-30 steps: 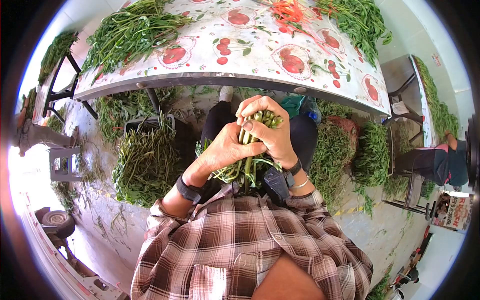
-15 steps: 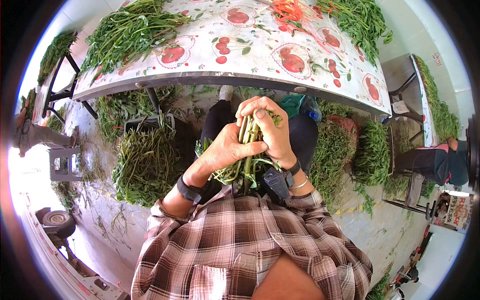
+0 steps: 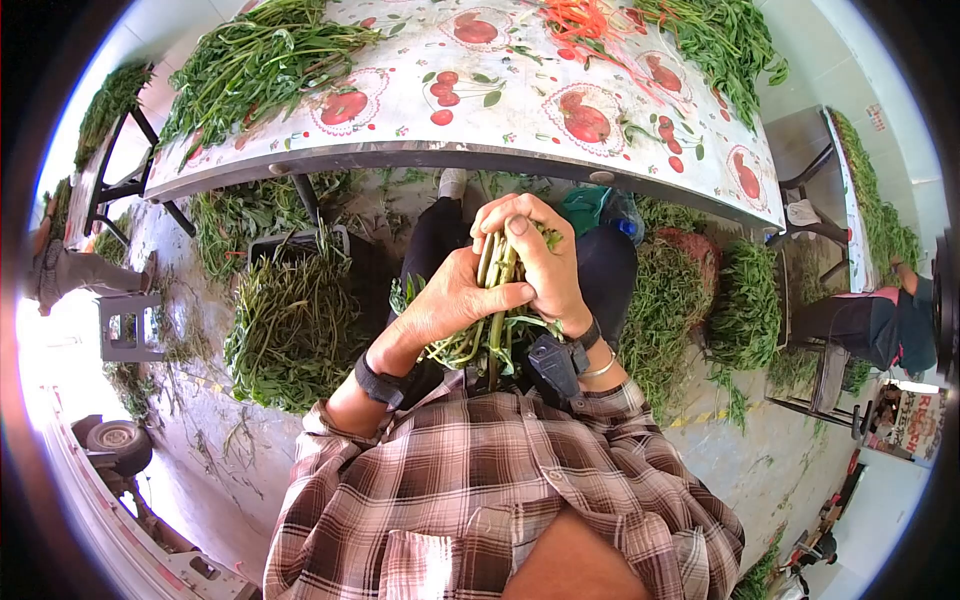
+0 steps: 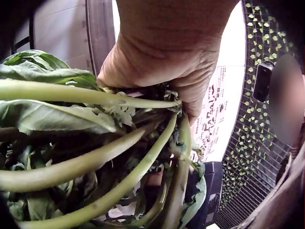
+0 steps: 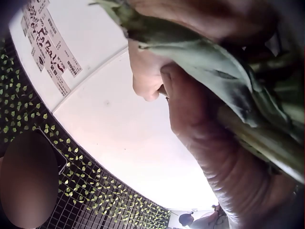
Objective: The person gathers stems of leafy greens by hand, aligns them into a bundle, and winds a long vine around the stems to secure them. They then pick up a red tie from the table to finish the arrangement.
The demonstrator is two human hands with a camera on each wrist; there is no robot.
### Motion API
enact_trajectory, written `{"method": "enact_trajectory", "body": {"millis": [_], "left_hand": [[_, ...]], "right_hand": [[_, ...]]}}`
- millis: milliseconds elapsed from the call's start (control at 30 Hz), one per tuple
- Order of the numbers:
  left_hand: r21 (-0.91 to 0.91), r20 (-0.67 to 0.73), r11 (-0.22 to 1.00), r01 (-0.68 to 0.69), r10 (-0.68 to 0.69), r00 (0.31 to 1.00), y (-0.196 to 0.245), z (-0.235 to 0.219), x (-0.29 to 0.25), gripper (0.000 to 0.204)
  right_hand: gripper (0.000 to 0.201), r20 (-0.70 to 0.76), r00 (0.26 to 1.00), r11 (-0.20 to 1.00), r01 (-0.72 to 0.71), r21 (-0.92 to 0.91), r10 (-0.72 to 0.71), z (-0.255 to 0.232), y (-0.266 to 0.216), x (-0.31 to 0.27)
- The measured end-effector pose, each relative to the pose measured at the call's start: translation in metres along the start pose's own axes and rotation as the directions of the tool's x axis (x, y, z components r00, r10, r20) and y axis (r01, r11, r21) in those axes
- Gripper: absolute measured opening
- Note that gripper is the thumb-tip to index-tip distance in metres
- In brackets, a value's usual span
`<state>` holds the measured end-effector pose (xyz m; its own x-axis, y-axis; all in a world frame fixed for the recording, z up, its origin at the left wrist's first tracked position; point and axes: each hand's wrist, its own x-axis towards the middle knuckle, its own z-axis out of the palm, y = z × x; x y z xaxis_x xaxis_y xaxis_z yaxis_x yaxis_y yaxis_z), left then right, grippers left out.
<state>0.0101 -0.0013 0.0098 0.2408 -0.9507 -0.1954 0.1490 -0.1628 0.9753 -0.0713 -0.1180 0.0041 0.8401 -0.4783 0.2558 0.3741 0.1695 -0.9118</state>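
Observation:
Between my two hands, close above my lap in the head view, is a bunch of leafy green stems. My left hand grips it from the left, its thumb lying across the stems. From the right, my right hand holds the bunch, with its fingers curled over the upper end and its thumb along the stems. Thick pale stems and leaves fan out below the left hand in the left wrist view. A broad leaf partly covers the hands in the right wrist view.
A table with a fruit-patterned cover stands ahead, bearing leafy piles and red strips. Heaped greens in a crate stand to my left; more greens lie right. Another person is at far right.
My right thumb and fingers have shifted over the top of the bunch, and the cut stem ends that showed a second ago are now mostly covered. My left hand has stayed in place.

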Motion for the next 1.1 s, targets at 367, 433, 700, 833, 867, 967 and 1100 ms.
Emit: {"method": "enact_trajectory", "body": {"millis": [367, 433, 700, 833, 867, 967, 1100], "left_hand": [[0.013, -0.019, 1.0, 0.026, -0.025, 0.999, 0.0012, 0.0012, -0.0013, 0.038], [0.015, -0.029, 1.0, 0.017, -0.017, 0.999, 0.0014, 0.0019, -0.0015, 0.037], [0.105, -0.101, 0.994, 0.013, -0.002, 0.995, 0.0018, 0.0045, -0.0018, 0.026], [0.075, -0.111, 0.997, 0.002, 0.006, 0.994, 0.0024, 0.0059, -0.0014, 0.024], [0.073, -0.112, 0.997, 0.009, -0.001, 0.994, 0.0024, 0.0059, -0.0014, 0.023], [0.073, -0.114, 0.997, 0.026, -0.018, 0.993, 0.0032, 0.006, -0.0014, 0.022], [0.078, -0.13, 0.996, 0.038, -0.028, 0.991, 0.0026, 0.0062, -0.0009, 0.023]], "right_hand": [[0.017, 0.016, 0.999, 0.998, -0.039, 0.053, 0.038, -0.0016, -0.0011, -0.0011], [0.016, 0.018, 0.999, 0.998, -0.043, 0.052, 0.042, -0.001, -0.0014, -0.0013], [0.024, 0.024, 0.997, 0.996, -0.071, 0.046, 0.07, 0.0026, -0.0033, -0.0023], [0.023, 0.022, 0.999, 0.998, -0.044, 0.043, 0.043, 0.0019, 0.0007, -0.0015], [0.022, 0.02, 0.998, 0.997, -0.055, 0.046, 0.054, 0.0022, 0.0, -0.0015], [0.021, 0.021, 0.998, 0.998, -0.059, 0.03, 0.058, 0.0004, 0.0017, -0.0008], [0.02, 0.019, 0.997, 0.997, -0.073, 0.033, 0.073, 0.0017, -0.0001, -0.0003]]}}
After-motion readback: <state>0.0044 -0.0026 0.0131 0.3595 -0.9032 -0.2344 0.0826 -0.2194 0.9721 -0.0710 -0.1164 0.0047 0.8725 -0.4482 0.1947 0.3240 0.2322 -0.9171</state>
